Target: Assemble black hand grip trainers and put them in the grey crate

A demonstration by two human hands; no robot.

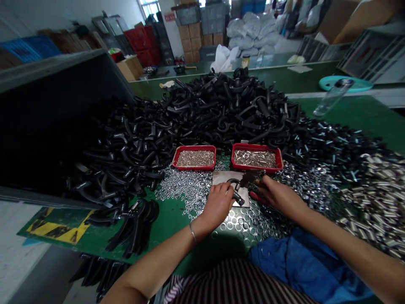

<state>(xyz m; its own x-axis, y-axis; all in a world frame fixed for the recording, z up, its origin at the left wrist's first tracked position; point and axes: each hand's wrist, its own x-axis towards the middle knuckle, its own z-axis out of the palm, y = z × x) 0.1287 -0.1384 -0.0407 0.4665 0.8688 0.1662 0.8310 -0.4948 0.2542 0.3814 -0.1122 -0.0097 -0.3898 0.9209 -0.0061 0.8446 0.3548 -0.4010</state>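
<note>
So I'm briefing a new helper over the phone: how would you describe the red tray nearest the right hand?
On the green bench, find the big heap of black curved parts. Two red trays sit at its front edge; yours is the right one, just beyond the person's right hand, its silver pieces longer than those in the neighbouring tray.

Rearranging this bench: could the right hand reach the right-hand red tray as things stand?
Probably yes: the right hand sits just short of the red tray, with only loose washers between. It holds a red-handled tool, though, which may hamper picking from it.
</note>
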